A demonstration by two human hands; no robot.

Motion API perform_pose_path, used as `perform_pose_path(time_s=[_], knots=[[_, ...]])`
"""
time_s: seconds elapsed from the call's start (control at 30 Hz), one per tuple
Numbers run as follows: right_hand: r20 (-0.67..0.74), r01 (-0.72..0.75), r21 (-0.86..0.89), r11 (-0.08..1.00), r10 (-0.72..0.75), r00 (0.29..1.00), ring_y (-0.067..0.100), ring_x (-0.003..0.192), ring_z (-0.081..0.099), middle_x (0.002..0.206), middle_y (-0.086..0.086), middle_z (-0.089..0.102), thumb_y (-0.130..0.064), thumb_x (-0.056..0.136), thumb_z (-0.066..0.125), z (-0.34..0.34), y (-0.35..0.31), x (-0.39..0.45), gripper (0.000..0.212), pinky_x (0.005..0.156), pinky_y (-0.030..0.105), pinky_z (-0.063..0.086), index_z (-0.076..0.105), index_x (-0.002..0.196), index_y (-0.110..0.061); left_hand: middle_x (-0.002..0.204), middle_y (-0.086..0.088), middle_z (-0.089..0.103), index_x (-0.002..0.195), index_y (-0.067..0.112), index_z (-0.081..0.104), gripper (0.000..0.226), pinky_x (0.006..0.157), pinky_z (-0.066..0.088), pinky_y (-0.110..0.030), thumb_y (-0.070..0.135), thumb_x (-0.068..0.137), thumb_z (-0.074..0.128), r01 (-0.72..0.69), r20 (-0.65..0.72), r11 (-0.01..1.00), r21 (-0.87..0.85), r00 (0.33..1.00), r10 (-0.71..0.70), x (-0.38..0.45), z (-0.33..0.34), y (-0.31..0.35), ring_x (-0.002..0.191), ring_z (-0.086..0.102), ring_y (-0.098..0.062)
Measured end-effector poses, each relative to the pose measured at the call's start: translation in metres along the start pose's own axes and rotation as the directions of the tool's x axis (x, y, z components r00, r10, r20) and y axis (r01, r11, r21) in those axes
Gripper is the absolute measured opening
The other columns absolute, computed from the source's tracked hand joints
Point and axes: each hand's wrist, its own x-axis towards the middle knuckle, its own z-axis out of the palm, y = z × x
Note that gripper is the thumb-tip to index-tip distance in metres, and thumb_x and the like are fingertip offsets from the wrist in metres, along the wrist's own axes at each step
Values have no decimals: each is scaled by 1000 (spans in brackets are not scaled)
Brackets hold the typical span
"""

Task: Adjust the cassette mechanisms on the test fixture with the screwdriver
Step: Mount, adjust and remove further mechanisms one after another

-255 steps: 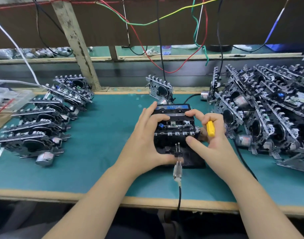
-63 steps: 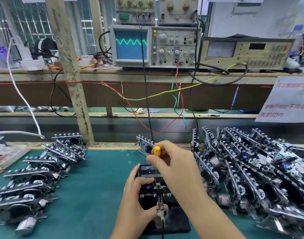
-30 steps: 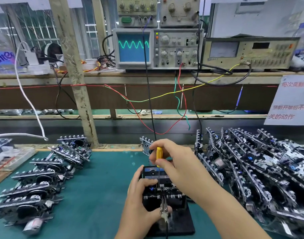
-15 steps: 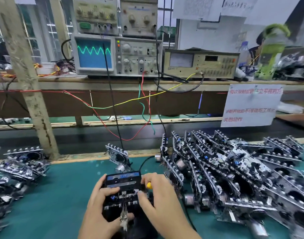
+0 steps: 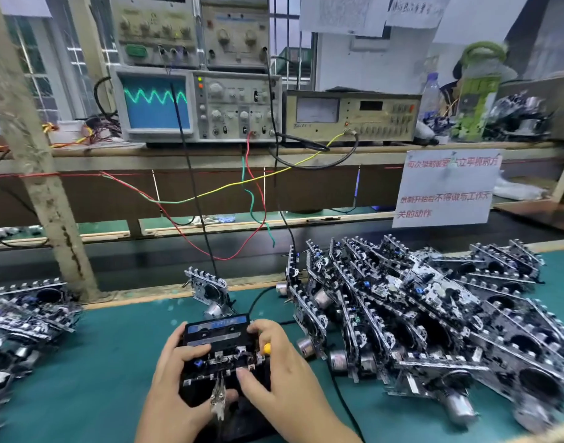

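On the green table [image 5: 114,353], the cassette mechanism [image 5: 221,350] on the test fixture [image 5: 242,420] is gripped at its stiff sides by the left hand [image 5: 175,378] and right hand [image 5: 274,375], the yellow-handled screwdriver [image 5: 267,348] being tucked in the latter, since its small exposed parts look fragile.

A single head-worn wide-angle camera is looking forward and slightly down from the seated person's position, facing the back of the bench. The nearest band of the green-matted workbench [image 5: 108,353] is lying close beneath the lens, with both forearms entering from the bottom edge. Farther off, the view is taking in the raised wooden shelf [image 5: 178,151] and the grey oscilloscope with a green wave on its blue screen [image 5: 194,107] at about eye level. Straight lines are bowing toward the frame edges, and the right side is smearing. There is no second view sharing the scene.
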Motion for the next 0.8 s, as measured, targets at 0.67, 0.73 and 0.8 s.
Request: perform_pose_path(time_s=[0.67,0.73,0.8], knots=[[22,10,-42,999,-9,1000,-12,77,45,137,-31,36,-47,85,58,3,2,-5,39,64,11,27,26,104,-37,151,37,33,106,54,61,73,98,39,-35,61,37,84,47,26,999,2,999,-47,-1,-2,14,128,35,25],[17,7,-46,999,-7,1000,-13,81,44,137,-31,36,-48,84,59,3,3,-4,40,65,10,28,27,104,-34,151,38,32,106,55,61,73,98,39,-36,61,37,84,60,32,998,1,998,-60,-1,-3,16,128,34,26],[14,1,-44,999,0,1000,-13,83,43,137,-32,36,-48,84,59,4,3,-3,40,66,9,29,26,102,-33,152,37,31,106,54,61,73,99,39,-38,61,37,84,67,44,998,-8,997,-66,0,-5,17,129,34,24]])
